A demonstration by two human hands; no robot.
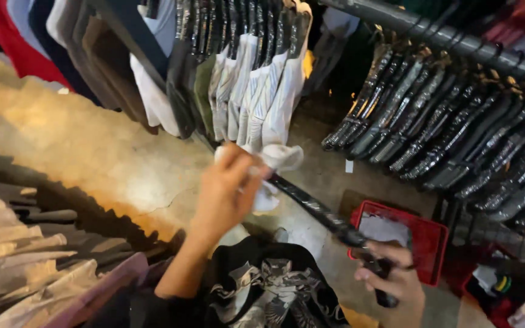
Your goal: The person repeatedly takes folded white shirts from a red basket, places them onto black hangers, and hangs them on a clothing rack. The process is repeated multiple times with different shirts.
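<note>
Garment racks (432, 36) filled the aisle; a black stick (317, 209) was held level above the red basket (423, 243)
Right hand (390, 276) was clenched round its lower end to steady it; left hand (229, 191) pinched a white cloth (277, 159) against the upper end

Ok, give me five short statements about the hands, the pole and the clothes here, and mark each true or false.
1. The left hand grips a white garment at the pole's tip. True.
2. The right hand holds the lower end of a black pole. True.
3. The crate on the floor is blue. False: it is red.
4. Dark hangers crowd the rail at right. True.
5. Both hands rest empty. False: each holds something.
</note>
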